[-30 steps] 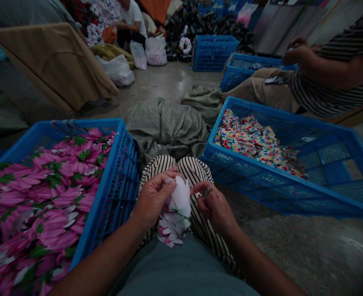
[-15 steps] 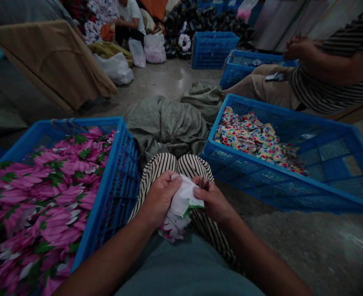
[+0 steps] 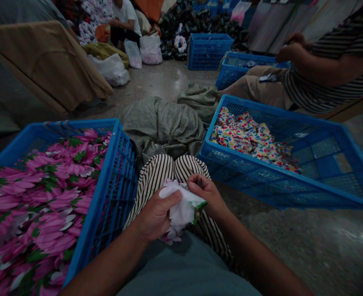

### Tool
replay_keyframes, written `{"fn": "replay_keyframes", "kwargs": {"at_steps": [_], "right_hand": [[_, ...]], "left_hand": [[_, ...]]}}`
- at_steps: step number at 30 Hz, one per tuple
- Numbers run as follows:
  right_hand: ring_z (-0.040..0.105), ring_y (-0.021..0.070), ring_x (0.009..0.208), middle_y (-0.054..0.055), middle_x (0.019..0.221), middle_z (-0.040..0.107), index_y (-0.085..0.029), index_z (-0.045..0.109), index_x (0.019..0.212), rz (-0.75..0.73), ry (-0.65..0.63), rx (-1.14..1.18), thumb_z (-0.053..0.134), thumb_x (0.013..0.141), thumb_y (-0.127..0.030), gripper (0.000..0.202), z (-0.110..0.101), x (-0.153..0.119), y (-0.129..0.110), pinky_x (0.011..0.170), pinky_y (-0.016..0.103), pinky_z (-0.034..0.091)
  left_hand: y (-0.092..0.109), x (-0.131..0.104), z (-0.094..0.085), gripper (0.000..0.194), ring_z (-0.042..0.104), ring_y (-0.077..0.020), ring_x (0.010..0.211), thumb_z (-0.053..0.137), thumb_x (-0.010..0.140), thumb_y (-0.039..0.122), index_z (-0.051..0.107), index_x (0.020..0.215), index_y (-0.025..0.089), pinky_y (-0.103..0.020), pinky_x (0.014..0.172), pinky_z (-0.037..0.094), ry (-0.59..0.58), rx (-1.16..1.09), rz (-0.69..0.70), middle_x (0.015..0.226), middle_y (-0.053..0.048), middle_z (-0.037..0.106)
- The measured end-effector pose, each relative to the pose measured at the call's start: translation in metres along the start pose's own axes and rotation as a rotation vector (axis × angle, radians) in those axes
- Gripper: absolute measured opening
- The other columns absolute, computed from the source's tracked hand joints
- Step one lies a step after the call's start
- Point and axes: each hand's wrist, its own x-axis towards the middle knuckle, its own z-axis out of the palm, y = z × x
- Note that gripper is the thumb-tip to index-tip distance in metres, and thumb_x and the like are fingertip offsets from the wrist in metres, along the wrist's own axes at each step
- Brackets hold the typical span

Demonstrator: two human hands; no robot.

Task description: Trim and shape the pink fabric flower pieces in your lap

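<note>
Over my lap, my left hand (image 3: 157,216) is closed on a white cloth flower piece (image 3: 181,205), its thumb pressed flat on top. The piece has a green edge on the right and pink-tipped petals hanging below. My right hand (image 3: 208,193) is closed at the cloth's right end, with thumb and forefinger curled together. Something small and dark shows between those fingers, too dim to name. Its lower fingers are partly hidden by the cloth. To the left, a blue crate (image 3: 115,135) is heaped with pink and green cloth flower pieces (image 3: 52,193).
Another blue crate (image 3: 277,179) on the right holds colourful dotted cloth pieces (image 3: 246,135). Grey-green sacks (image 3: 166,123) lie before my knees. A co-worker in a striped shirt (image 3: 332,74) sits at right; another person (image 3: 127,20) sits far back. A brown board (image 3: 42,61) leans at left.
My left thumb has shifted lower on the cloth, and more petals show at its top. The right hand's thumb and forefinger have moved up off the white surface. The view has swung slightly right.
</note>
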Motion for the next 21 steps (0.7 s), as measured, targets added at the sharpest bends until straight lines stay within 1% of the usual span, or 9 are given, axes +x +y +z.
{"fn": "replay_keyframes", "kwargs": {"at_steps": [2, 4, 7, 9, 11, 13, 15, 18, 21], "right_hand": [[0.032, 0.0073, 0.047, -0.006, 0.056, 0.04, -0.018, 0.054, 0.074, -0.093, 0.051, -0.091, 0.059, 0.076, -0.038, 0.021, -0.009, -0.003, -0.004, 0.044, 0.02, 0.025], [0.034, 0.0089, 0.051, -0.004, 0.06, 0.041, -0.019, 0.056, 0.08, -0.206, 0.055, -0.187, 0.055, 0.079, -0.039, 0.02, -0.018, -0.009, -0.012, 0.047, 0.021, 0.026], [0.039, 0.0117, 0.058, -0.001, 0.069, 0.045, -0.02, 0.06, 0.088, -0.384, -0.029, -0.395, 0.058, 0.077, -0.04, 0.023, -0.021, -0.021, -0.029, 0.051, 0.024, 0.03], [0.041, 0.0126, 0.061, 0.0, 0.074, 0.047, -0.02, 0.06, 0.094, -0.482, -0.101, -0.549, 0.062, 0.075, -0.034, 0.024, -0.017, -0.028, -0.039, 0.052, 0.025, 0.031], [0.044, 0.0126, 0.062, 0.001, 0.075, 0.049, -0.021, 0.06, 0.095, -0.539, -0.132, -0.662, 0.063, 0.075, -0.025, 0.021, -0.012, -0.031, -0.045, 0.053, 0.024, 0.033], [0.045, 0.0125, 0.063, 0.001, 0.073, 0.049, -0.02, 0.061, 0.089, -0.549, -0.133, -0.711, 0.061, 0.077, -0.019, 0.012, -0.007, -0.031, -0.048, 0.054, 0.024, 0.034], [0.046, 0.0126, 0.063, 0.0, 0.071, 0.048, -0.019, 0.061, 0.081, -0.522, -0.133, -0.694, 0.059, 0.078, -0.017, 0.004, -0.005, -0.031, -0.048, 0.055, 0.025, 0.035], [0.046, 0.0131, 0.064, 0.0, 0.07, 0.047, -0.019, 0.061, 0.075, -0.447, -0.156, -0.541, 0.06, 0.078, -0.021, 0.004, -0.006, -0.029, -0.046, 0.056, 0.026, 0.035], [0.046, 0.0139, 0.065, 0.0, 0.07, 0.047, -0.019, 0.06, 0.073, -0.36, -0.184, -0.36, 0.061, 0.077, -0.026, 0.008, -0.009, -0.029, -0.044, 0.057, 0.027, 0.036]], "left_hand": [[0.002, -0.001, 0.001, 0.022, 0.062, -0.0149, 0.059, 0.071, 0.066, 0.025, 0.062, 0.08, 0.012, -0.024, 0.059, 0.048, 0.037, 0.045, 0.044, 0.067, -0.004, 0.067], [0.003, -0.002, 0.001, 0.02, 0.061, -0.0151, 0.059, 0.069, 0.068, 0.027, 0.063, 0.08, 0.011, -0.024, 0.059, 0.047, 0.057, 0.099, 0.087, 0.065, -0.004, 0.066], [0.002, -0.001, 0.001, 0.021, 0.06, -0.0142, 0.06, 0.065, 0.072, 0.029, 0.064, 0.084, 0.011, -0.023, 0.059, 0.046, 0.062, 0.201, 0.126, 0.064, -0.003, 0.066], [0.0, 0.0, 0.0, 0.024, 0.058, -0.0125, 0.06, 0.063, 0.074, 0.029, 0.064, 0.089, 0.012, -0.022, 0.057, 0.044, 0.067, 0.274, 0.132, 0.066, -0.003, 0.066], [-0.001, 0.001, -0.002, 0.026, 0.057, -0.0115, 0.06, 0.062, 0.075, 0.03, 0.064, 0.093, 0.012, -0.021, 0.057, 0.043, 0.064, 0.322, 0.126, 0.069, -0.003, 0.066], [-0.001, 0.001, -0.003, 0.026, 0.056, -0.0116, 0.06, 0.062, 0.075, 0.03, 0.064, 0.094, 0.012, -0.021, 0.058, 0.042, 0.059, 0.342, 0.122, 0.069, -0.003, 0.066], [-0.001, -0.001, -0.003, 0.025, 0.056, -0.012, 0.06, 0.062, 0.075, 0.03, 0.064, 0.092, 0.012, -0.022, 0.058, 0.043, 0.07, 0.355, 0.123, 0.067, -0.003, 0.066], [0.001, -0.003, 0.0, 0.021, 0.056, -0.0121, 0.058, 0.064, 0.072, 0.029, 0.064, 0.084, 0.011, -0.022, 0.057, 0.044, 0.095, 0.326, 0.104, 0.064, -0.003, 0.065], [0.002, -0.005, 0.006, 0.018, 0.058, -0.0132, 0.061, 0.066, 0.07, 0.026, 0.062, 0.08, 0.012, -0.023, 0.059, 0.046, 0.103, 0.193, 0.076, 0.067, -0.004, 0.065]]}}
